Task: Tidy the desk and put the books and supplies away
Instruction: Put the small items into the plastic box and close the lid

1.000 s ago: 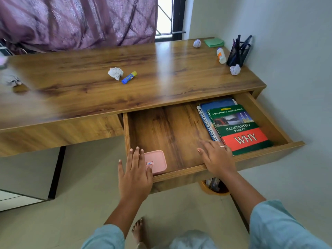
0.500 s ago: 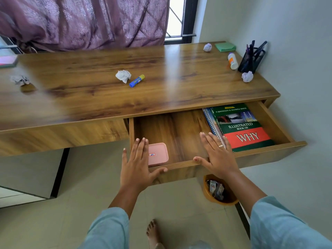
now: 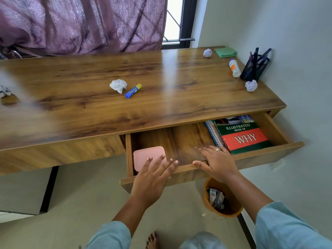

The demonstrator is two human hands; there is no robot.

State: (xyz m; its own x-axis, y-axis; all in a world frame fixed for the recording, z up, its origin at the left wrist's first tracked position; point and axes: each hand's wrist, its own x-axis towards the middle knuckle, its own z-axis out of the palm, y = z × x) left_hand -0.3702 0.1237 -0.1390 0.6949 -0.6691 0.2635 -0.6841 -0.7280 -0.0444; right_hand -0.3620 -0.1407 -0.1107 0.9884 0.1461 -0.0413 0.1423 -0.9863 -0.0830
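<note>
The desk drawer point(image 3: 269, 155) stands partly open. Inside it lie a pink box point(image 3: 143, 155) at the left and a green and red book point(image 3: 242, 135) on a spiral notebook point(image 3: 212, 133) at the right. My left hand point(image 3: 152, 178) is spread flat over the drawer's front edge, its fingers above the pink box. With its fingers straight, my right hand point(image 3: 217, 162) rests on the front edge, thumb along the rim. On the desk point(image 3: 89, 78) lie a blue glue stick point(image 3: 133, 90), a white bottle point(image 3: 234, 67), a green pad point(image 3: 225, 52) and several paper balls point(image 3: 118, 85).
A black mesh pen holder point(image 3: 255, 67) stands at the desk's right back corner against the wall. An orange waste bin point(image 3: 222, 200) with scraps sits on the floor under the drawer. A purple curtain point(image 3: 80, 22) hangs behind the desk. My bare foot point(image 3: 151, 239) shows below.
The drawer has slid further in under the desk; less of the book shows. Both hands have stayed flat on its front edge and moved with it.
</note>
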